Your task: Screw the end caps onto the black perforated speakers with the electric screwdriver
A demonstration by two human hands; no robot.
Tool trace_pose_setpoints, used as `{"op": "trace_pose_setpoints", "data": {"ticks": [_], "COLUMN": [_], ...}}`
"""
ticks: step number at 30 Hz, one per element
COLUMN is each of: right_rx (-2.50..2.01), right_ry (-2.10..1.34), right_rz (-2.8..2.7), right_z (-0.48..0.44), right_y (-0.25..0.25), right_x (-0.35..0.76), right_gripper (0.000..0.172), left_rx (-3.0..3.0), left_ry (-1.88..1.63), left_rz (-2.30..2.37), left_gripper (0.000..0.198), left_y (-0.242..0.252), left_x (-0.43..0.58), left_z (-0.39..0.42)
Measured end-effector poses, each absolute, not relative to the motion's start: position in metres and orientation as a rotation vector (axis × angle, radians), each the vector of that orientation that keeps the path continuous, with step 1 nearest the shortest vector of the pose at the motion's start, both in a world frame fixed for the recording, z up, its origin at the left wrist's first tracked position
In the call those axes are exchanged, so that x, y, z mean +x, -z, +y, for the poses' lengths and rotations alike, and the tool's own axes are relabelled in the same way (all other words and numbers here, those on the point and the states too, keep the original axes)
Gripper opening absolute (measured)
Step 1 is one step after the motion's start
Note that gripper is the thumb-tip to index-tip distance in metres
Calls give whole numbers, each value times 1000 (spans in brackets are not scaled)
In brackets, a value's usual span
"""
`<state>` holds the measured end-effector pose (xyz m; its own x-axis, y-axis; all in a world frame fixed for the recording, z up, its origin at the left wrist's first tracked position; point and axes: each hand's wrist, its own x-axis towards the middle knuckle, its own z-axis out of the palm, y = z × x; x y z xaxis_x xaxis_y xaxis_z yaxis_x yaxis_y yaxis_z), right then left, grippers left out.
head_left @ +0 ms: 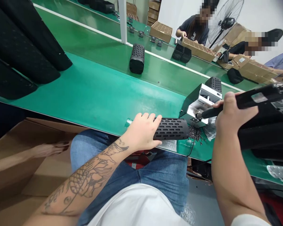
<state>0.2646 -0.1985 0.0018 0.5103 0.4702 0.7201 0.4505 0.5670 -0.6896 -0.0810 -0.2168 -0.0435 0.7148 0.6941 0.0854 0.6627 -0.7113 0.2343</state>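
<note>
My left hand (143, 130) is wrapped over the left end of a black slotted housing (172, 128), which lies on its side at the near edge of the green bench. In my right hand (233, 110) is a black electric screwdriver (250, 99), its tip pointing left at the front of a silver and black screw feeder (200, 108). Whether the tip holds a screw is too small to tell. Loose small screws (195, 133) are heaped between the housing and the feeder, beside a clear plastic bag (210, 128).
Large black parts (19, 40) lean in from the left; more dark cylinders (266, 135) lie at right. A perforated black housing (137, 59) stands on the conveyor. Two people work with cartons (198, 49) beyond. Another person's hand (49, 149) reaches over a cardboard box (47, 185) at left.
</note>
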Motion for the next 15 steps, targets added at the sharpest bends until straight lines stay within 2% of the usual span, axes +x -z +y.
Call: {"op": "trace_pose_setpoints", "data": {"ticks": [3,5,8,12,15], "right_rx": [-1023,-1049,-1029,-832,-695], "right_ry": [-45,-60,-61,-219,-565], "right_rz": [-1080,-1083,-1049,-1081,-1195], "right_z": [-201,-208,-222,-248,-264], "right_y": [6,1,-19,-51,-61], "right_x": [266,258,236,186,137], "right_gripper": [27,25,19,8,25], "left_rx": [2683,2598,2421,2273,2219], "left_ry": [-552,-793,-1006,-1028,-1077], "left_rz": [871,704,596,635,636], "left_gripper": [85,83,94,111,117], "left_y": [54,67,95,134,151], "left_x": [-96,-109,-129,-141,-140], "left_z": [-211,-205,-199,-198,-200]}}
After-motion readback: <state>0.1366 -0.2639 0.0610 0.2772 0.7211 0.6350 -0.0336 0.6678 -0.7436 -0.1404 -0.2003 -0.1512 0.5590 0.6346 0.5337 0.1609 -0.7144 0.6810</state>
